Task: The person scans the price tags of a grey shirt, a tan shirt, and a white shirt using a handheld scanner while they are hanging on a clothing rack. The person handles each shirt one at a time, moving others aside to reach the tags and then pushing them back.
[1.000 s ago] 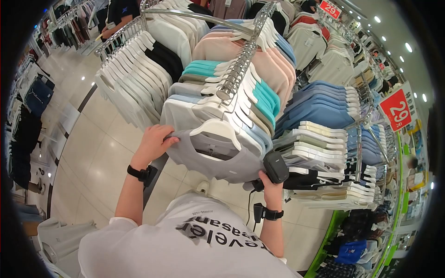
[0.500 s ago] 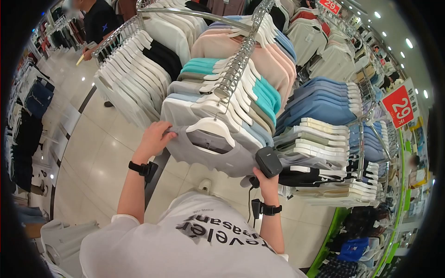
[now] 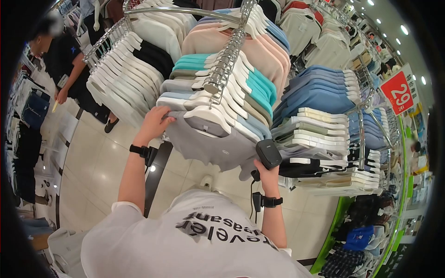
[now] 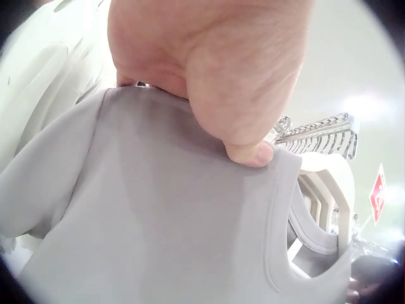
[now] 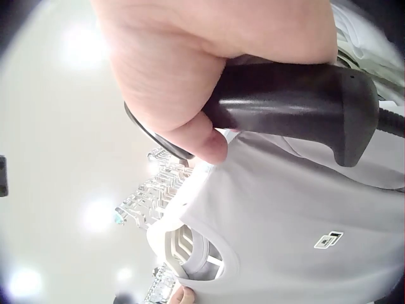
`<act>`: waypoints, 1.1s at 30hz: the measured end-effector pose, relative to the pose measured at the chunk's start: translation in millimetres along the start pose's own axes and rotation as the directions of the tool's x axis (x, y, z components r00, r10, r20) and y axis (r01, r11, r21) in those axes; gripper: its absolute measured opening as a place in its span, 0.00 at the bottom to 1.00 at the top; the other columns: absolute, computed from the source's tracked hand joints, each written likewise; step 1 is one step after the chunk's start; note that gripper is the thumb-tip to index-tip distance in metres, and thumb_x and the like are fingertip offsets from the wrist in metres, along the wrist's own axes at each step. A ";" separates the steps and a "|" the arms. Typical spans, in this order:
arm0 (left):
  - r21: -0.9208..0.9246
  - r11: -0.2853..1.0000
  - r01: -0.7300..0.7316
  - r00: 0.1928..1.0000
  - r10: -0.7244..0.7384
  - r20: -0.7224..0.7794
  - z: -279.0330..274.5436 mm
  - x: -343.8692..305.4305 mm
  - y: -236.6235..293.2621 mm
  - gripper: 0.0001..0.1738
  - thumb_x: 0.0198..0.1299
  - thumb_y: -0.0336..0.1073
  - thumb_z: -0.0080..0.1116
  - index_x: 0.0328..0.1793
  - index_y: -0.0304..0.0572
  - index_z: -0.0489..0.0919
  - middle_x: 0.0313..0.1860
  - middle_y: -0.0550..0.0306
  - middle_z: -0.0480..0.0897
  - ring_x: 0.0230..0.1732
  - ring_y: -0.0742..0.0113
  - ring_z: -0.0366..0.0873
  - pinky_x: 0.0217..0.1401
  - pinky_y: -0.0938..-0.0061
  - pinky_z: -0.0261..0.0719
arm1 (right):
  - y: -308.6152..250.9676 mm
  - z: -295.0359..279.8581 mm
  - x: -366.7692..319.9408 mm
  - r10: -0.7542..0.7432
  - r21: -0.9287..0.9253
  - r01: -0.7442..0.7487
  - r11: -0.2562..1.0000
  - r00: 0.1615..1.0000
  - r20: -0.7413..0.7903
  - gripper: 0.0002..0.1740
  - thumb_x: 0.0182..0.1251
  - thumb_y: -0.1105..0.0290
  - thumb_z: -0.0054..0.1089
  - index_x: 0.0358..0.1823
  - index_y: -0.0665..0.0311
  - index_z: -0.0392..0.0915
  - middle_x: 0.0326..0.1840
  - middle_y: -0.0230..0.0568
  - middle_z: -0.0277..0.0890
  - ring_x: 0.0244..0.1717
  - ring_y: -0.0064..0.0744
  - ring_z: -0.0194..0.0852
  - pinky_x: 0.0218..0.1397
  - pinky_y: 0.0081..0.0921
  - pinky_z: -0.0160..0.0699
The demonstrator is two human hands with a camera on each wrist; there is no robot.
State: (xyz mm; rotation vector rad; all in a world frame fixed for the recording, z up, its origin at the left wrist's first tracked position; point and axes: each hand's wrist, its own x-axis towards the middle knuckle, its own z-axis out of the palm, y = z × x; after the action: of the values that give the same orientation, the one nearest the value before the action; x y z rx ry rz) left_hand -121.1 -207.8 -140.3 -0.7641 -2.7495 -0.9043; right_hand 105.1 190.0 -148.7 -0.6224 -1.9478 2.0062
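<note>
Black wrist straps (image 3: pixel 273 202), 2, one per wrist; both forearms reach fwd. My L hand (image 3: pixel 155 124) pinches 1 grey T-shirt (image 3: pixel 208 144) by the shoulder, thumb in front, fingertips hidden behind. My R hand (image 3: pixel 268 176) grips 1 black handheld scanner (image 3: pixel 269 154) by its handle, nr the opp. shoulder. T-shirt's on 1 white hanger (image 3: pixel 208 114), nr end of chrome rail (image 3: pixel 225 58); hangers behind overlap, can't count. Far L: 1 person (image 3: pixel 67 60) in dark clothes, w/ racks beyond cut off.

Well right of the right hand (image 3: pixel 268 175), I read "29" on the red-and-white rectangular price sign (image 3: pixel 397 92); left of and below that hand, "easant" on the white fabric T-shirt (image 3: pixel 185 245). The light-grey fabric shirt (image 5: pixel 285 190) has a small label (image 5: pixel 329 240) I can't read.
</note>
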 end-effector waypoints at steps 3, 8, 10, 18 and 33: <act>-0.035 0.999 -0.010 1.000 0.009 -0.029 4.2 10.2 -2.5 0.19 0.61 0.40 0.73 0.54 0.40 0.83 0.48 0.51 0.85 0.51 0.46 0.79 0.54 0.56 0.78 | 4.4 -0.3 3.8 -0.027 -0.018 0.027 0.999 1.000 0.005 0.19 0.62 0.79 0.75 0.56 0.67 0.84 0.47 0.30 0.84 0.45 0.20 0.78 0.51 0.25 0.78; -0.119 0.992 0.045 0.996 -0.054 -0.070 13.5 17.3 -16.8 0.24 0.59 0.41 0.78 0.58 0.40 0.83 0.53 0.47 0.85 0.57 0.47 0.80 0.58 0.58 0.80 | 14.9 -7.3 5.5 -0.025 -0.034 0.026 0.999 0.999 0.022 0.18 0.63 0.78 0.75 0.55 0.67 0.84 0.45 0.29 0.85 0.45 0.20 0.78 0.52 0.25 0.78; -0.131 0.989 0.074 0.994 -0.085 -0.075 22.7 17.0 -36.6 0.26 0.57 0.41 0.80 0.59 0.40 0.83 0.53 0.48 0.86 0.57 0.50 0.81 0.58 0.60 0.80 | 17.8 -10.2 5.6 -0.017 -0.022 0.018 1.000 0.999 0.037 0.17 0.63 0.78 0.74 0.54 0.66 0.85 0.45 0.29 0.85 0.44 0.21 0.79 0.52 0.25 0.78; -0.624 0.647 0.438 0.886 -0.429 0.178 34.5 -14.2 -68.5 0.29 0.53 0.34 0.82 0.61 0.36 0.83 0.52 0.57 0.89 0.52 0.66 0.84 0.60 0.67 0.81 | 23.7 -11.5 -3.5 0.041 0.097 -0.040 0.995 0.999 -0.014 0.15 0.62 0.79 0.75 0.50 0.65 0.85 0.44 0.31 0.85 0.42 0.22 0.80 0.48 0.27 0.80; -0.609 0.221 0.762 0.626 -0.493 0.604 149.7 -107.4 -75.7 0.43 0.65 0.36 0.76 0.81 0.30 0.67 0.77 0.49 0.76 0.75 0.55 0.72 0.80 0.63 0.65 | 116.0 -5.7 14.9 -0.007 -0.263 0.098 0.960 0.945 0.327 0.42 0.52 0.76 0.82 0.69 0.64 0.70 0.55 0.40 0.84 0.54 0.33 0.82 0.61 0.33 0.81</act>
State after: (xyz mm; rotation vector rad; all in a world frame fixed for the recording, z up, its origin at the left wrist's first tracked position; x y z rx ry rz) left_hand -64.8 -216.9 -331.1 0.4017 -2.6982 -2.6254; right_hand 106.3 195.8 -265.6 -0.3041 -2.4376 1.9153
